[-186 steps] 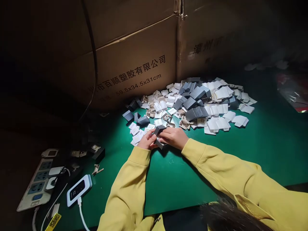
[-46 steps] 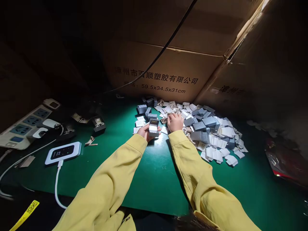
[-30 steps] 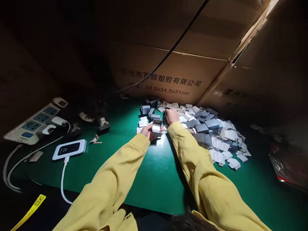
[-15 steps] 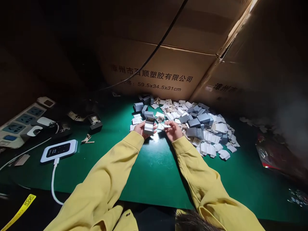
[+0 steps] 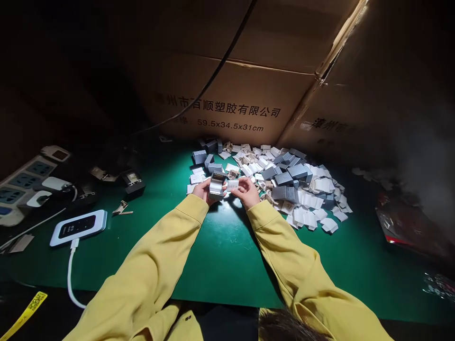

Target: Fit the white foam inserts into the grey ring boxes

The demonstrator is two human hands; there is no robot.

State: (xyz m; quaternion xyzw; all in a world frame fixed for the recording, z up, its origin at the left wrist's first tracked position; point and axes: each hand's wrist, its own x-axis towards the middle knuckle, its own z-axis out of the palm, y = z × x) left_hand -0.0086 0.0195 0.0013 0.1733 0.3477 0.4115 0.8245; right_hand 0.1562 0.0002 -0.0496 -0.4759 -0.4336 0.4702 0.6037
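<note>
My left hand (image 5: 203,192) grips a small dark grey box (image 5: 216,186) with a pale, shiny inside, tilted toward me. Between the thumb and fingers of my right hand (image 5: 249,193) is a small white card piece (image 5: 232,185), held close beside the box's right side. Whether card and box touch, I cannot tell. Behind and to the right of my hands lies a heap of white folded card pieces (image 5: 304,215), with several closed dark grey boxes (image 5: 284,178) among them.
Large cardboard cartons (image 5: 227,90) wall off the back of the green table (image 5: 227,255). On the left are a power strip (image 5: 26,182), a white device (image 5: 78,228) with its cable and an open dark box (image 5: 133,183). A plastic bag (image 5: 401,222) lies at the right.
My right hand has brought the white card piece left, up close to the box, and its printed face now shows. My left hand still holds the box. The whole view has shifted slightly.
</note>
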